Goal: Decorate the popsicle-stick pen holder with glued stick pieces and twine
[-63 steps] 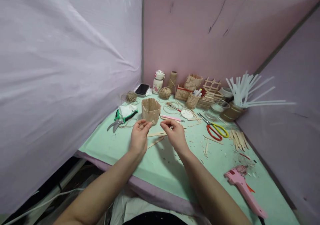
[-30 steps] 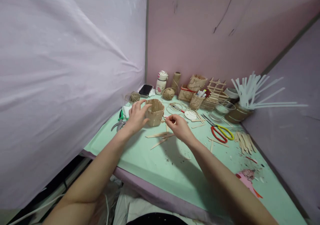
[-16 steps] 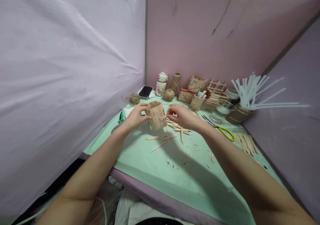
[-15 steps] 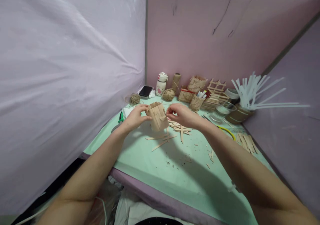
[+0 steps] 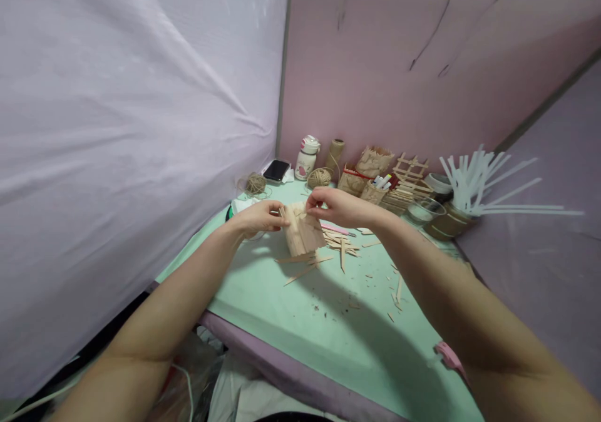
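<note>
A small cup built of wooden craft sticks [image 5: 304,231] is tilted above the green table [image 5: 282,306], held between both hands. My left hand [image 5: 259,216] pinches its left rim with closed fingers. My right hand [image 5: 331,206] is closed on the top right rim; a thin strand of twine seems to run from its fingers, too fine to be sure. Loose craft sticks [image 5: 334,241] lie on the table just under and to the right of the cup.
Along the back wall stand twine balls [image 5: 320,176], a twine spool [image 5: 335,153], a white bottle [image 5: 307,158], a phone [image 5: 276,170], stick baskets [image 5: 370,174] and a jar of white strips [image 5: 457,206]. A pink glue gun [image 5: 449,356] peeks out beside my right forearm.
My left hand reached to the stick cup, then both hands lifted it off the table and tilted it toward me. The view shifted slightly.
</note>
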### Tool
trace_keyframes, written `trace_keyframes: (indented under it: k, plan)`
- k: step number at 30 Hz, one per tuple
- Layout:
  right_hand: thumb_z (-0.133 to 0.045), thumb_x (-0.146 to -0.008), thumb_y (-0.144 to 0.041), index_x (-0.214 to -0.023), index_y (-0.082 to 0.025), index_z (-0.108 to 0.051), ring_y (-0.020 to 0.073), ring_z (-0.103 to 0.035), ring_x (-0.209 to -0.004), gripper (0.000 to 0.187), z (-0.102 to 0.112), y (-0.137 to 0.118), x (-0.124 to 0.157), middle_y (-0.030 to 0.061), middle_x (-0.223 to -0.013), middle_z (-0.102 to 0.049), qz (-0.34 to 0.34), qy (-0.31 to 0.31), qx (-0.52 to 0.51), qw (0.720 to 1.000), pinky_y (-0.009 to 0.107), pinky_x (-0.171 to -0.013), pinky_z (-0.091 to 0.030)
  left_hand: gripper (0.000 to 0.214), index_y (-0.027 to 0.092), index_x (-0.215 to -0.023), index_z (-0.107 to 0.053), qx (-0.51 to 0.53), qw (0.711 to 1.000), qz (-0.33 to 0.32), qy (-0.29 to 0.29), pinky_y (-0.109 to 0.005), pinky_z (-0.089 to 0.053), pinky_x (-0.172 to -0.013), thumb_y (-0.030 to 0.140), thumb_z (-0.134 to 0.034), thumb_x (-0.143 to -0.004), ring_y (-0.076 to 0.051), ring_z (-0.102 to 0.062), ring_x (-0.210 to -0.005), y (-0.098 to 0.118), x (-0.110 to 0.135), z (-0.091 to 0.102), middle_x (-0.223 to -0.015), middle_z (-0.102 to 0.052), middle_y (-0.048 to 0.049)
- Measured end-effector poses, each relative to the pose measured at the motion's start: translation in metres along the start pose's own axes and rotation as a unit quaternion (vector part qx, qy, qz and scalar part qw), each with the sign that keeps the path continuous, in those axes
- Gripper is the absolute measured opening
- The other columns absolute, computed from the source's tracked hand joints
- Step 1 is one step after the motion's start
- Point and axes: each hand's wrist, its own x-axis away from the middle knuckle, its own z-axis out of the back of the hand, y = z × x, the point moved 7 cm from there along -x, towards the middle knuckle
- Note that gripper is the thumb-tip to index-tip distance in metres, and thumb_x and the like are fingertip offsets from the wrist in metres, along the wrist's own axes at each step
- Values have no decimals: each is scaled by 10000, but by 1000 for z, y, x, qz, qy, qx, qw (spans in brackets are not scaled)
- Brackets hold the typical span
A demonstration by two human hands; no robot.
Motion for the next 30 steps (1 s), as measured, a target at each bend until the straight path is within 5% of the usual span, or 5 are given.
trace_keyframes:
  k: [5, 10, 19, 25, 30]
  plan:
    - [-576, -781, -349, -760, -187, -662, 171, -588, -844, 184, 3, 23, -11, 53, -1086, -654, -34, 45, -175, 983, 275, -699, -455, 340, 194, -636, -652, 29, 997, 24, -74, -233, -499, -548, 60, -849, -393, -138, -619, -614, 9, -21, 5, -696, -655, -17]
    - [-604, -771, -357, -752, -181, -647, 147, -585, -775, 183, -15, 36, -11, 41, -1080, -674, -56, 13, -250, 966, 244, -637, -440, 395, 213, -743, -686, 8, 995, -14, -99, -310, -541, -608, 66, -830, -406, -205, -663, -739, 13, -31, -4, -800, -681, -50]
    - [-597, -742, -365, -708, -180, -621, 142, -546, -699, 189, -30, 51, -9, 25, -859, -677, -114, 95, -251, 957, 240, -605, -403, 303, 210, -964, -583, 64, 960, -198, 184, -350, -527, -787, 218, -701, -685, -240, -548, -1112, -10, -6, -2, -1112, -579, -90]
    - [-582, -732, -364, -714, -187, -625, 128, -503, -582, 182, -39, 62, -6, -19, -638, -592, -177, 149, -258, 938, 228, -517, -363, 347, 229, -1059, -608, -53, 923, -301, 234, -286, -520, -744, 220, -692, -723, -232, -564, -1072, 1, 16, -24, -1132, -575, -92]
    - [-580, -707, -334, -664, -186, -606, 119, -491, -549, 156, -46, 72, -6, -30, -591, -568, -210, 160, -261, 929, 219, -489, -340, 309, 208, -1081, -611, -156, 912, -296, 239, -275, -520, -681, 232, -651, -775, -189, -614, -899, 6, 2, -21, -1031, -619, -77]
